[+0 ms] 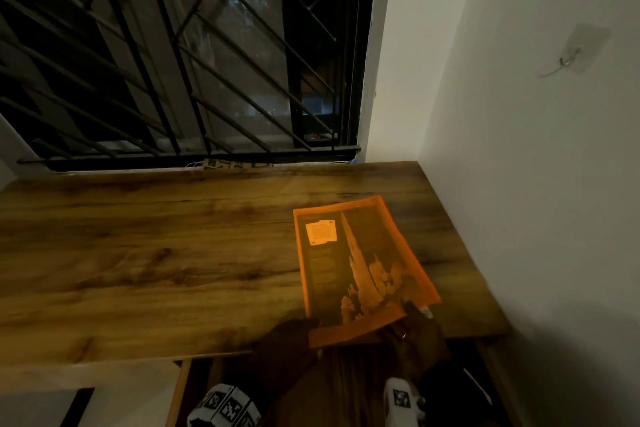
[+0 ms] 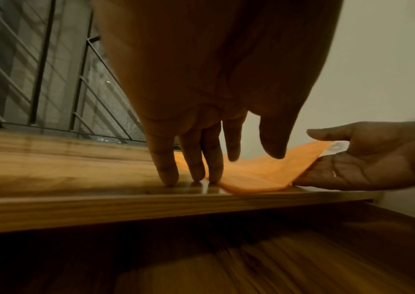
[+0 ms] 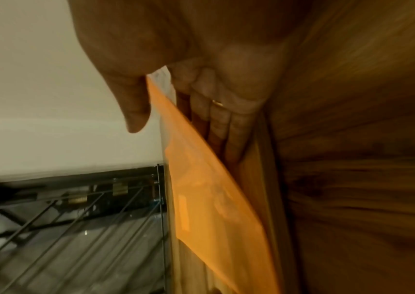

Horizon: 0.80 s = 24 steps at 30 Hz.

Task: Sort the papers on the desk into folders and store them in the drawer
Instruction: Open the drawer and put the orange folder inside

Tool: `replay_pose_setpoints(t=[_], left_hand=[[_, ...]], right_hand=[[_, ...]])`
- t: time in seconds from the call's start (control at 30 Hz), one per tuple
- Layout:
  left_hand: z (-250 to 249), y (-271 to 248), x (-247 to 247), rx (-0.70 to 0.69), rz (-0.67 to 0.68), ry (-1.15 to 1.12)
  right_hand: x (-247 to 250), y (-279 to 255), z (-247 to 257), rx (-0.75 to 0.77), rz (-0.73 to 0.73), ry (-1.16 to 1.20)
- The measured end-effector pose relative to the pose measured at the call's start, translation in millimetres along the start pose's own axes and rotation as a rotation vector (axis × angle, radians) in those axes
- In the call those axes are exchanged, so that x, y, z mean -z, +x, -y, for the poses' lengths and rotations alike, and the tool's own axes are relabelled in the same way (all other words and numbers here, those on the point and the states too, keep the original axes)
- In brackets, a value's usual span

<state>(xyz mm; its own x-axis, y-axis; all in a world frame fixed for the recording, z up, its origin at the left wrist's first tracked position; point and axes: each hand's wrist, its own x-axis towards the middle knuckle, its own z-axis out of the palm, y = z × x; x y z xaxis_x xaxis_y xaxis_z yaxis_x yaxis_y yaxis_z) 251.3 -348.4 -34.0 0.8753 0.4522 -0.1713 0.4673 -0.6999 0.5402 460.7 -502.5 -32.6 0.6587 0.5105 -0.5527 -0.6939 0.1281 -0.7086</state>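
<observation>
An orange see-through folder [image 1: 360,263] with a dark printed sheet inside lies on the right part of the wooden desk [image 1: 156,253]. Its near edge overhangs the desk front, above an open drawer [image 1: 346,385]. My left hand [image 1: 287,336] is at the folder's near-left corner. Its straight fingertips [image 2: 168,179] press on the desk beside the folder [image 2: 256,173]. My right hand [image 1: 419,333] is at the near-right corner. Its straight fingers [image 3: 226,123] lie under the folder [image 3: 201,189], and the thumb [image 2: 327,133] hovers just above it.
A barred dark window [image 1: 173,62] runs behind the desk. A white wall [image 1: 519,184] with a stick-on hook [image 1: 575,52] bounds the desk's right side. The drawer floor [image 2: 251,268] shows bare wood below the desk edge.
</observation>
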Motion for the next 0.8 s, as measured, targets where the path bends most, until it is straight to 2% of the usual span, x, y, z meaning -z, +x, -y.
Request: replay_pose_setpoints(t=[0.03,0.1,0.2,0.27,0.33,0.37,0.47,0.53,0.63,0.7,0.8], left_hand=[[-5,-1,-1,-0.020,-0.016,-0.017],[-13,-4,-3,-0.008,0.042,0.052],[-17,-4,-10,-0.052,-0.068,0.132],[-16,-6,-10,-0.017,-0.004,0.127],[-16,-7,-8,0.023,0.075,0.012],[-14,-7,-5,0.037,0.060,-0.032],[-2,-11,12,0.095,-0.058,-0.175],[15,-16,19,0.163,-0.196,-0.277],[30,-31,30,0.286,-0.386,-0.431],[39,-44,38,0.380,-0.416,-0.550],[51,-61,45,0.429,-0.437,-0.796]], right_hand=[[-3,-3,-7,0.011,0.012,-0.047],[-7,-7,-16,-0.021,0.020,-0.111],[-10,-6,-21,-0.052,-0.029,-0.208],[-5,3,-26,-0.019,-0.076,-0.288],[-3,6,-29,-0.014,-0.103,-0.365],[0,8,-30,-0.002,-0.098,-0.409],[9,8,-35,0.041,-0.100,-0.548],[16,-2,-31,0.152,-0.080,-0.640],[26,-28,-22,0.248,-0.100,-0.518],[35,-45,-23,0.249,-0.095,-0.421],[54,-63,-31,0.183,-0.116,-0.281]])
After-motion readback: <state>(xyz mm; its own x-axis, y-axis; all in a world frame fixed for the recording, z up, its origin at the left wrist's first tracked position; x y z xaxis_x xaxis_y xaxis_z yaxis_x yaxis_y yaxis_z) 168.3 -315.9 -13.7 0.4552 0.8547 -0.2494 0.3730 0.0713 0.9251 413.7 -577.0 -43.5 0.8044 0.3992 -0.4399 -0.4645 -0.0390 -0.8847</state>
